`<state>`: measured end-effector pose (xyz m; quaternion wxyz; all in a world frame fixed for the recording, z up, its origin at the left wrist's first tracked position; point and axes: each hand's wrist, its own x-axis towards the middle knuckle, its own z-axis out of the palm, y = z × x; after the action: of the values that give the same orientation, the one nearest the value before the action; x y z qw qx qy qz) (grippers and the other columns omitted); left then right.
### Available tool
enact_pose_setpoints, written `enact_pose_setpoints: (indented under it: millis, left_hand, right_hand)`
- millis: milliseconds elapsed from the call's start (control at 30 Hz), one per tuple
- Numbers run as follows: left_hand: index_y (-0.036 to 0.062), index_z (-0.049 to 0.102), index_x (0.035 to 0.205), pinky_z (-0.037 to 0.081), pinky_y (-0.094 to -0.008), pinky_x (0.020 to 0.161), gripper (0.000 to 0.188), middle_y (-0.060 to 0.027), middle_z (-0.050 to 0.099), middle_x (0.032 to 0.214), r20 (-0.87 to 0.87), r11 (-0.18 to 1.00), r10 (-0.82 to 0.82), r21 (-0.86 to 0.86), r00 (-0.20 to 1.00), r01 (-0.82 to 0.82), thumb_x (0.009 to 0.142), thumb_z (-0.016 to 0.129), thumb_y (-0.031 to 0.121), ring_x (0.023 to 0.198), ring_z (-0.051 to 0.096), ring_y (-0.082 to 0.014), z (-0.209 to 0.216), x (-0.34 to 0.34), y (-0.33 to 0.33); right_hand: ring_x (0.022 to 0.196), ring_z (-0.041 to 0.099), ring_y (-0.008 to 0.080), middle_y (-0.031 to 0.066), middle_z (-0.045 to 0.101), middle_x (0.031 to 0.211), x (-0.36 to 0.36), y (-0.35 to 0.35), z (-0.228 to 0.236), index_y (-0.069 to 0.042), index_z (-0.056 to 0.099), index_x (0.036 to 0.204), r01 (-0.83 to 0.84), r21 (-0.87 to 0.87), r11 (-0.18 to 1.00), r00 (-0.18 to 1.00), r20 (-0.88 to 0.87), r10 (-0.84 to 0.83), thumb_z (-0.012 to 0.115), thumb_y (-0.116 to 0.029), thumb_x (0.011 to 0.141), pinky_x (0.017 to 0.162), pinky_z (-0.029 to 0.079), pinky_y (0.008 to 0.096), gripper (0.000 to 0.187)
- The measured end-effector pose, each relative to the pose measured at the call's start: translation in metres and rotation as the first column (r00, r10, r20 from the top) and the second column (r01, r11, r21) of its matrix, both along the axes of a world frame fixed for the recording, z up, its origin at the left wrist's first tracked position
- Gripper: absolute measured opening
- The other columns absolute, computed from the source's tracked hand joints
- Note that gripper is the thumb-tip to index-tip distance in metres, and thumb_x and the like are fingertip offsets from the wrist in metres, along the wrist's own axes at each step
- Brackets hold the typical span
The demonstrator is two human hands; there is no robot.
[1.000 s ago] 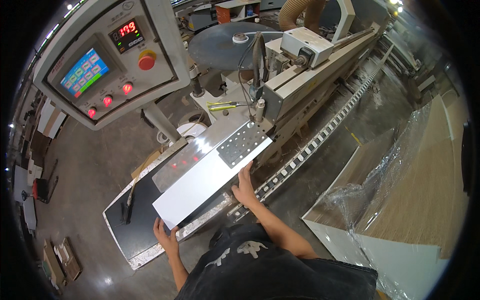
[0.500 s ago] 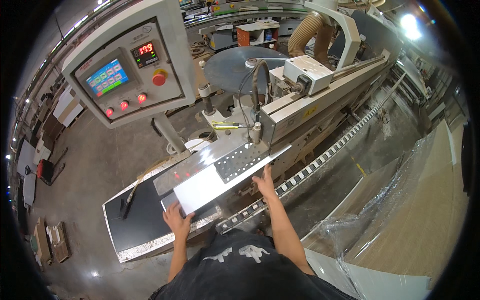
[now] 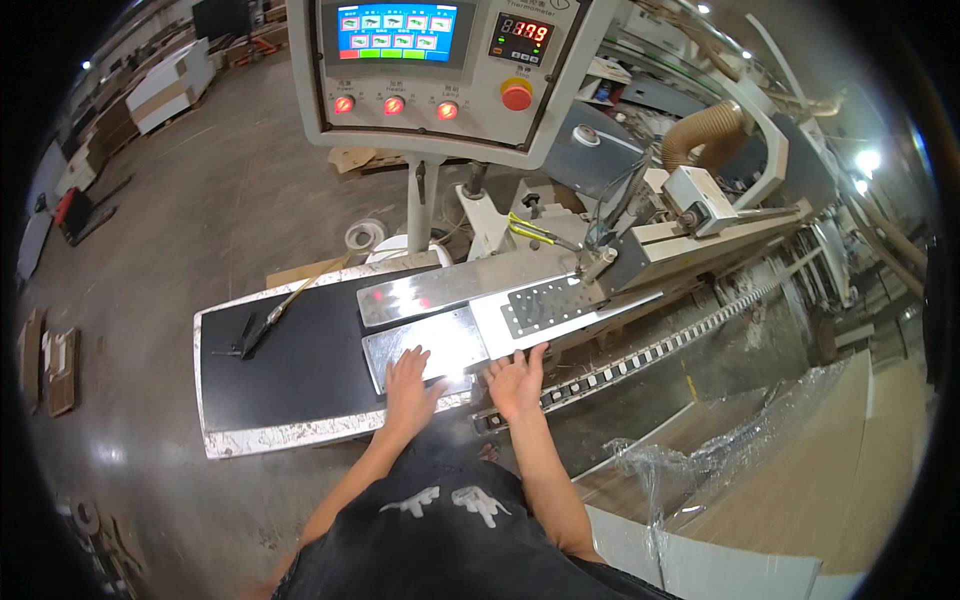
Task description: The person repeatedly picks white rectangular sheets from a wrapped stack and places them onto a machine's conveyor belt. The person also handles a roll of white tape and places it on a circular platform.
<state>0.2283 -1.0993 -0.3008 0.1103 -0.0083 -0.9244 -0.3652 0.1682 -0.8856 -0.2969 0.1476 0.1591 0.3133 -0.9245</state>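
Note:
A narrow white panel (image 3: 494,328) lies on the feed end of a long machine, partly beneath a dark perforated plate (image 3: 548,308). My left hand (image 3: 406,390) is open, its fingers stretched over a shiny metal plate (image 3: 425,342) behind the panel's left end. My right hand (image 3: 516,384) is turned palm up by the panel's near edge, fingers extended and thumb apart. Its fingertips are at the edge; whether they touch it I cannot tell. Neither hand is wrapped round anything.
A control box (image 3: 440,80) with a lit screen and red stop button stands above the black side table (image 3: 290,360). Yellow-handled pliers (image 3: 532,228) lie beside the machine. A chain conveyor (image 3: 640,355) runs along its near side. Film-wrapped boards (image 3: 780,470) are at right.
The white panel has slid right along the machine, baring the metal plate. My left hand now lies over that plate; my right hand has come back toward the panel's left end. The view has turned left.

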Motion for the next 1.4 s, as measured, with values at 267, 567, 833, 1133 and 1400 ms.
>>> enact_pose_setpoints:
  millis: [267,567,833,1133,1400]
  left_hand:
    - [-0.0031,0.057,0.138,0.038,-0.0494,0.115,0.047,-0.0255,0.060,0.142,-0.158,0.926,-0.252,0.246,0.955,0.286,0.100,0.068,0.023,0.132,0.054,-0.0432,0.045,0.027,-0.006]
    - [-0.0069,0.049,0.146,0.031,-0.0445,0.122,0.049,-0.0227,0.055,0.150,-0.245,0.766,-0.412,0.429,0.878,0.479,0.103,0.061,0.014,0.143,0.048,-0.0352,0.153,0.022,0.074]
    - [0.0005,0.063,0.135,0.045,-0.0428,0.110,0.038,-0.0176,0.066,0.133,-0.627,0.462,-0.679,0.039,0.381,0.886,0.097,0.066,0.005,0.126,0.062,-0.0345,0.340,0.127,0.255]
    - [0.0212,0.060,0.144,0.054,-0.0445,0.091,0.050,-0.0097,0.069,0.111,-0.729,0.374,-0.518,-0.664,-0.448,0.648,0.096,0.070,0.014,0.106,0.067,-0.0299,0.554,0.291,0.519]
    - [0.0313,0.061,0.145,0.058,-0.0444,0.092,0.044,-0.0064,0.070,0.109,-0.461,0.301,-0.722,-0.881,-0.515,0.365,0.102,0.067,0.023,0.103,0.070,-0.0275,0.625,0.349,0.613]
  right_hand:
    - [0.159,0.020,0.0402,0.0215,0.006,0.176,-0.010,0.051,0.001,-0.010,-0.017,0.167,0.316,0.041,0.948,0.944,0.085,-0.319,0.054,-0.093,0.079,0.127,0.021,0.0550,0.140]
    - [0.149,0.043,0.0334,0.0194,0.039,0.165,0.206,0.078,0.082,-0.004,0.020,0.167,0.166,0.091,0.982,0.958,-0.251,-0.138,0.041,-0.061,0.109,0.121,0.039,0.0472,0.084]
    - [0.137,0.057,0.0299,0.0157,0.053,0.156,0.424,0.189,0.088,-0.005,0.031,0.164,0.457,0.087,0.885,0.864,-0.279,-0.418,0.043,-0.045,0.114,0.113,0.047,0.0432,0.065]
    - [0.125,0.065,0.0321,0.0198,0.063,0.144,0.584,0.238,0.095,-0.003,0.049,0.153,0.700,0.253,0.668,0.714,-0.269,-0.646,0.054,-0.029,0.111,0.106,0.052,0.0438,0.050]
    - [0.116,0.070,0.0311,0.0198,0.068,0.137,0.648,0.260,0.088,-0.001,0.054,0.149,0.764,0.302,0.570,0.639,-0.233,-0.733,0.057,-0.026,0.110,0.101,0.055,0.0430,0.045]
